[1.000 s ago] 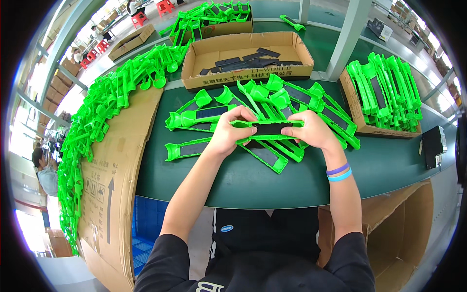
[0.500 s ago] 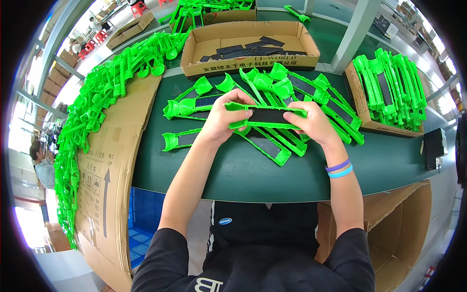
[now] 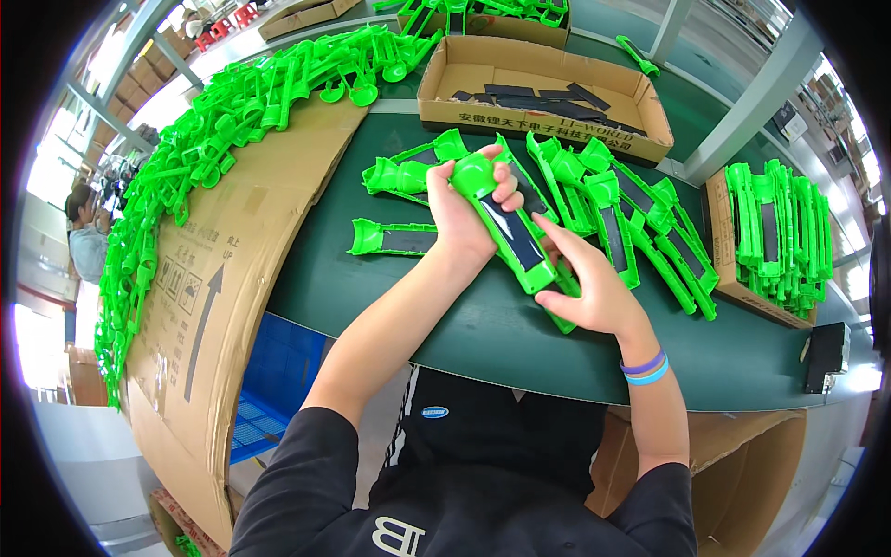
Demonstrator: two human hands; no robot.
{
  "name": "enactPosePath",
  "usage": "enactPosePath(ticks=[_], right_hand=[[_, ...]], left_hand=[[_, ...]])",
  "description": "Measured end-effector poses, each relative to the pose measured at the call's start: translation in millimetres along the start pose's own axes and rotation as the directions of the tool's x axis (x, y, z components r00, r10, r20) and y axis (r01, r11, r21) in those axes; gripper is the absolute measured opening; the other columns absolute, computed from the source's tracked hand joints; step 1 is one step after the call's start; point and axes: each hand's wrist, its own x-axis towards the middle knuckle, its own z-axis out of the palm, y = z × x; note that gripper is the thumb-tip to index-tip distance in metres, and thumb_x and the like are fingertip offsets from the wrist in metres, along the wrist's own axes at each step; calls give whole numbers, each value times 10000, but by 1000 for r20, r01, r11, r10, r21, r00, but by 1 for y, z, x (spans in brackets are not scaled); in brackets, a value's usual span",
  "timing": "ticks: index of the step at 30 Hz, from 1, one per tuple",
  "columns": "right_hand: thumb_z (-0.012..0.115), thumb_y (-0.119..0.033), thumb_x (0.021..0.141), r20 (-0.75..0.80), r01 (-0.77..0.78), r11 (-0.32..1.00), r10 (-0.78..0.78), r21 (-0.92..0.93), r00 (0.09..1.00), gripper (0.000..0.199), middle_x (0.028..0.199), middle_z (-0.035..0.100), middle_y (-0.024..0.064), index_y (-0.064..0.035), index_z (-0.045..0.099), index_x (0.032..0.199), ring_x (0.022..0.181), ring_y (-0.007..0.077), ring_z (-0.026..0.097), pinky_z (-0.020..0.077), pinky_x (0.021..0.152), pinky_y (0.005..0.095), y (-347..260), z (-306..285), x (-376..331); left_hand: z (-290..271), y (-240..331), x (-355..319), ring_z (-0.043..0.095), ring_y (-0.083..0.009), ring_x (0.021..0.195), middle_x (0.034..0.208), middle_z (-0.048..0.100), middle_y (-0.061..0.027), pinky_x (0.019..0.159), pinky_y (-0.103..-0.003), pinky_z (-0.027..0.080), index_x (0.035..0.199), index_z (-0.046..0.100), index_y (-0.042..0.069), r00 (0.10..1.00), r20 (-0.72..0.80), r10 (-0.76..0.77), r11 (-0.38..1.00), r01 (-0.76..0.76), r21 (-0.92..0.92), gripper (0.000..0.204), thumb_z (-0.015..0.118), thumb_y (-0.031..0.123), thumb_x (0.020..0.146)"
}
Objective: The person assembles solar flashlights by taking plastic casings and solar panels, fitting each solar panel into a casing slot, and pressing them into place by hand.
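The left hand (image 3: 461,212) was closed around the rounded end of a green part (image 3: 506,227), and the right hand (image 3: 585,290) pinched its lower end, so the part hung just above the counter (image 3: 390,306) between them. Half a second before, the part had lain level across both hands; now it was turned to run slantwise, its head up and away from the person, its dark strip (image 3: 513,234) facing the camera. Both hands had drawn nearer the person's body and toward the counter's near edge. The pile of green parts (image 3: 640,223) still lay on the counter beyond the right hand, and one part (image 3: 394,239) lay alone just left of the left wrist, unmoved. Behind them stood the cardboard box (image 3: 548,74) of dark strips, and at the right a tray (image 3: 733,269) of stacked green parts. On the left the cardboard sheet (image 3: 232,269) carried its long heap of green pieces (image 3: 213,121).
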Motion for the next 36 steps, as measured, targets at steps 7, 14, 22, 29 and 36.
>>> enactPosePath(ticks=[7, 14, 22, 29, 36], right_hand=[[656, -61, 808, 180, -399, 502, 428, 767, 886, 217, 899, 611, 29, 29, 594, 995, 793, 64, 572, 455, 727, 202, 13, 14, 3], [684, -43, 775, 309, -501, 410, 449, 763, 838, 211, 868, 616, 19, 27, 610, 960, 760, 61, 571, 462, 696, 211, 8, 19, 2], [678, -35, 772, 329, -507, 299, 485, 808, 810, 190, 837, 606, 13, 29, 606, 937, 722, 56, 556, 457, 656, 211, 1, 17, 2], [671, -53, 783, 359, -510, 230, 481, 829, 800, 156, 807, 597, 14, 19, 591, 895, 709, 56, 549, 453, 642, 219, 1, 17, 2], [638, 25, 769, 369, -414, 5, 445, 910, 816, 222, 915, 607, 74, 31, 559, 976, 828, 132, 584, 461, 793, 266, 3, 16, -4]], left_hand=[[19, -27, -17, 407, -199, 442, 588, 453, -102, 450, -319, 372, 942, 487, 38, 999, 17, -41, 913, 31, 406, 545, 241, 520, 875], [15, -27, -16, 377, -171, 393, 570, 445, -85, 413, -296, 343, 900, 475, 30, 994, 51, -100, 947, 79, 312, 540, 244, 518, 884], [19, -27, -14, 321, -139, 390, 553, 392, -45, 408, -285, 301, 869, 472, 52, 996, -60, -67, 952, 81, 294, 469, 253, 467, 890], [17, -25, -10, 305, -138, 387, 549, 375, -33, 403, -285, 291, 867, 479, 55, 995, -38, -92, 963, 99, 252, 451, 271, 455, 882], [13, 0, -2, 310, -135, 409, 574, 368, -20, 427, -281, 287, 859, 480, 62, 997, 28, 66, 995, -68, 79, 423, 294, 442, 870]])
